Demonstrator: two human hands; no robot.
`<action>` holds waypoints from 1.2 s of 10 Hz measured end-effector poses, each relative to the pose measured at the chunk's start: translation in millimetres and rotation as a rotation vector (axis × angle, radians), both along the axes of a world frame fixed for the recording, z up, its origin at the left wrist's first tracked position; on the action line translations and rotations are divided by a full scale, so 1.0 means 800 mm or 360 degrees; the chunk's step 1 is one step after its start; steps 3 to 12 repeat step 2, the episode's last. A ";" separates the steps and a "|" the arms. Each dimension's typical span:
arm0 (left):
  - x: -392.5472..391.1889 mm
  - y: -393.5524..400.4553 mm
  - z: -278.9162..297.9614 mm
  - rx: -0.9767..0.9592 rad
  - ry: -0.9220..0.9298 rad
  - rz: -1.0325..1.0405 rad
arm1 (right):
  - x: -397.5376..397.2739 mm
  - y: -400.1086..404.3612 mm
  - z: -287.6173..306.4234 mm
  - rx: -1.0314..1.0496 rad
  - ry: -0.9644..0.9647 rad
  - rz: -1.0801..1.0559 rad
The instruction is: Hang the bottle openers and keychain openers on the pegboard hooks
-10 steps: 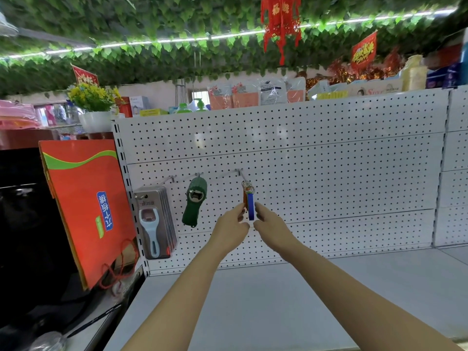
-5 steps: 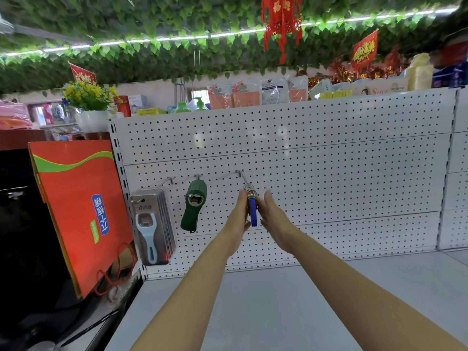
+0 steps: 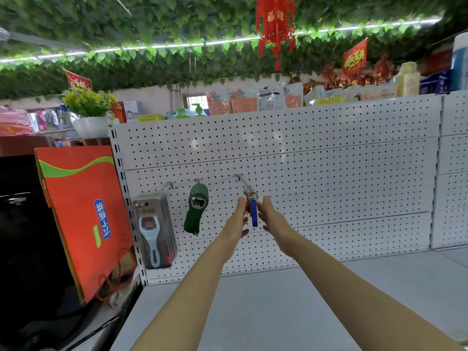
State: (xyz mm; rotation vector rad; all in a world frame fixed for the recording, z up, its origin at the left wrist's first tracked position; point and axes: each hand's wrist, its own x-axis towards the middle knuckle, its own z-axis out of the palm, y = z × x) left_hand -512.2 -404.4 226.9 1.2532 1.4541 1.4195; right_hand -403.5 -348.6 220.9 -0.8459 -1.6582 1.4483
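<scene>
A bunch of keychain openers [image 3: 254, 214], a blue one in front, hangs by its metal rings on the right hook [image 3: 240, 178] of the white pegboard [image 3: 329, 173]. My left hand [image 3: 238, 221] and my right hand [image 3: 272, 219] flank the bunch with fingers stretched flat. The left fingertips touch its orange side, and the right fingers sit just beside the blue one. A green bottle opener [image 3: 196, 209] hangs on the middle hook. A stack of carded openers with pale blue handles [image 3: 153, 231] hangs on the left hook.
A grey shelf [image 3: 278, 312] runs below the pegboard. An orange paper bag [image 3: 81, 214] leans at the shelf's left end beside a black appliance [image 3: 25, 224]. Packaged goods line the top of the pegboard, under hanging leaves and red decorations.
Both hands had pinched the blue keychain opener low on the bunch. They have since slid up and flattened out on either side of it. The bunch stays on the hook.
</scene>
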 end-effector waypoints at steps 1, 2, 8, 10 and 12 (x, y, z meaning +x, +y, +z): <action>-0.001 -0.014 0.003 -0.0004 0.0096 0.0019 | 0.006 -0.015 0.005 0.0106 -0.0093 -0.0022; 0.001 -0.036 0.011 -0.0031 0.0252 0.0010 | 0.019 -0.039 0.013 0.0163 -0.0144 -0.0055; 0.001 -0.036 0.011 -0.0031 0.0252 0.0010 | 0.019 -0.039 0.013 0.0163 -0.0144 -0.0055; 0.001 -0.036 0.011 -0.0031 0.0252 0.0010 | 0.019 -0.039 0.013 0.0163 -0.0144 -0.0055; 0.001 -0.036 0.011 -0.0031 0.0252 0.0010 | 0.019 -0.039 0.013 0.0163 -0.0144 -0.0055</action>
